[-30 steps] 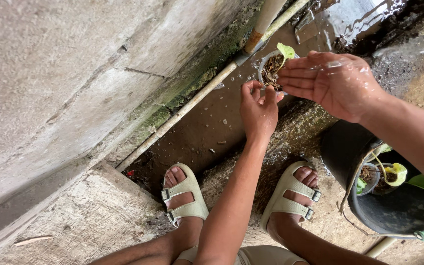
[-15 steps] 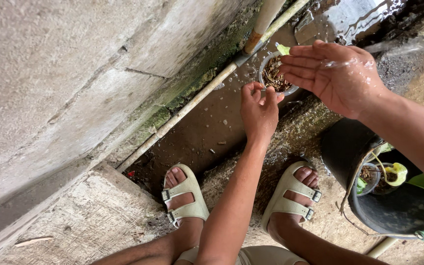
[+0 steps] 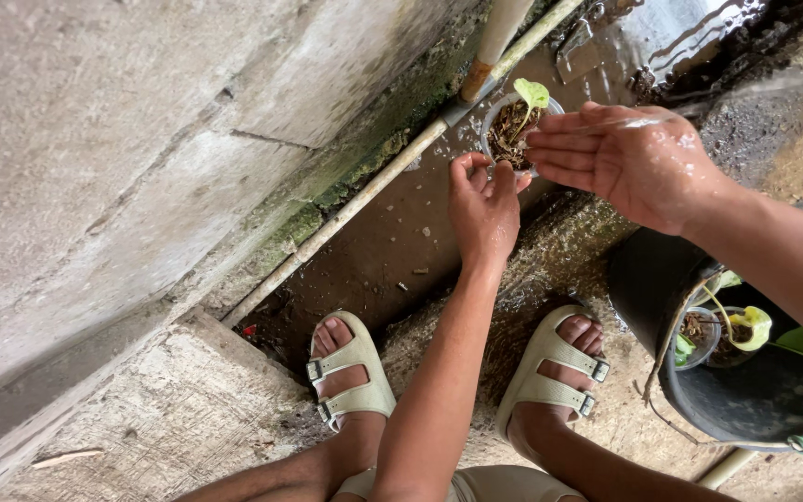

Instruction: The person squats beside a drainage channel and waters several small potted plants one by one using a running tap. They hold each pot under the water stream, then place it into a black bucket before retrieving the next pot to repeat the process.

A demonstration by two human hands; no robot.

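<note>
Black bucket beside wet right hand.

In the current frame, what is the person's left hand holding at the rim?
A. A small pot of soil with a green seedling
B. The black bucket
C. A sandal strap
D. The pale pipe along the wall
A. The left hand grips the rim of the small pot with a green seedling, while the wet right hand is spread open beside it, apart from the black bucket.
</note>
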